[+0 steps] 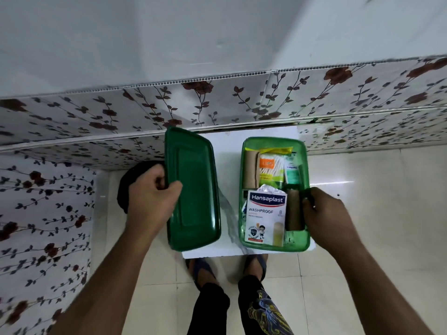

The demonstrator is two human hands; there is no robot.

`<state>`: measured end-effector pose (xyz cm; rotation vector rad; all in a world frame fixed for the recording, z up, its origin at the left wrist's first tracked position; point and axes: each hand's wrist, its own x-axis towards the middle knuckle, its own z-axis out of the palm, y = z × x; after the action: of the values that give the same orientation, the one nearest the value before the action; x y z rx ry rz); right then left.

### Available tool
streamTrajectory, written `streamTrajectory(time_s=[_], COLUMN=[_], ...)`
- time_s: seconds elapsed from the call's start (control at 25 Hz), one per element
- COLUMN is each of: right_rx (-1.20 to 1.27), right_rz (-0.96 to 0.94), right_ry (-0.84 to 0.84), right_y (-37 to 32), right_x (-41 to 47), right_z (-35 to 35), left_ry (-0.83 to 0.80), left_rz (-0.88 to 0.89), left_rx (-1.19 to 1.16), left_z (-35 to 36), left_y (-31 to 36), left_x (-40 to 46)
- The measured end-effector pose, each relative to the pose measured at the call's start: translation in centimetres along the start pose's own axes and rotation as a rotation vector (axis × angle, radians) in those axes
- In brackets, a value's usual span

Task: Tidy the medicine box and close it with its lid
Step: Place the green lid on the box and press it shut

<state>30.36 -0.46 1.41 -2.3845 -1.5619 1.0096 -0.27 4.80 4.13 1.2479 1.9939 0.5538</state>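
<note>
The green medicine box (pixel 245 163) stands open on a small white table (pixel 227 146), right of centre. Inside lie a white Hansaplast plaster pack (pixel 264 217), a tan bandage roll (pixel 251 169), a cotton bud pack (pixel 272 169), a small green tube (pixel 292 174) and a brown roll (pixel 294 210). My right hand (pixel 324 213) grips the box's right rim beside the brown roll. The dark green lid (pixel 193 189) is tilted up on the left of the table, and my left hand (pixel 151 192) holds its left edge.
A floral-patterned wall panel (pixel 217 102) runs behind the table and down the left side. A black object (pixel 130 180) sits behind my left hand. My feet in sandals (pixel 227 267) stand on the pale tiled floor just below the table's front edge.
</note>
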Motion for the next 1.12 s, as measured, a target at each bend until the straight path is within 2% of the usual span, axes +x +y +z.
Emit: streamTrajectory(time_s=[0.12, 0.36, 0.44, 0.48, 0.52, 0.56, 0.64, 0.72, 0.84, 1.0, 1.08, 1.12], right_rx=[-0.001, -0.028, -0.069, -0.005, 0.183, 0.464, 0.965, 1.107, 1.105, 1.04, 0.945, 0.901], right_rz=[-0.067, -0.039, -0.1, -0.133, -0.139, -0.105, 0.007, 0.046, 0.048, 0.052, 0.098, 0.128], right_ry=[-0.034, -0.095, -0.008, 0.052, 0.074, 0.001, -0.318, -0.467, -0.444, -0.402, -0.337, -0.3], right_y=[-2.5, -5.4, -5.8, -6.2, -6.7, -7.4, -8.6, -9.0, -9.1, -8.4, -7.7, -7.2], right_x=[-0.1, 0.2, -0.5, -1.1, -1.6, -2.0, -2.2, -1.5, 0.4, 2.3, 3.1, 3.5], right_z=[2.2, 3.9, 2.9, 2.2, 1.4, 0.8, -0.2, -0.6, -0.9, -0.3, -0.1, 0.1], left_ry=[0.062, 0.156, 0.156, 0.159, 0.157, 0.152, 0.134, 0.126, 0.139, 0.108, 0.097, 0.109], left_rz=[0.078, 0.248, 0.32, 0.356, 0.393, 0.427, 0.472, 0.485, 0.512, 0.557, 0.466, 0.345], left_rx=[0.044, 0.213, 0.278, 0.318, 0.358, 0.396, 0.478, 0.563, 0.613, 0.543, 0.378, 0.251], left_z=[-1.6, -1.5, -0.8, -0.3, 0.3, 1.0, 2.8, 4.5, 6.2, 6.9, 6.5, 6.2], left_y=[1.0, 2.6, 3.7, 4.3, 5.0, 5.6, 6.3, 6.9, 7.1, 6.5, 4.8, 3.6], left_x=[-1.1, -2.7, -3.6, -4.0, -4.5, -4.8, -5.5, -6.1, -6.2, -6.4, -5.3, -4.1])
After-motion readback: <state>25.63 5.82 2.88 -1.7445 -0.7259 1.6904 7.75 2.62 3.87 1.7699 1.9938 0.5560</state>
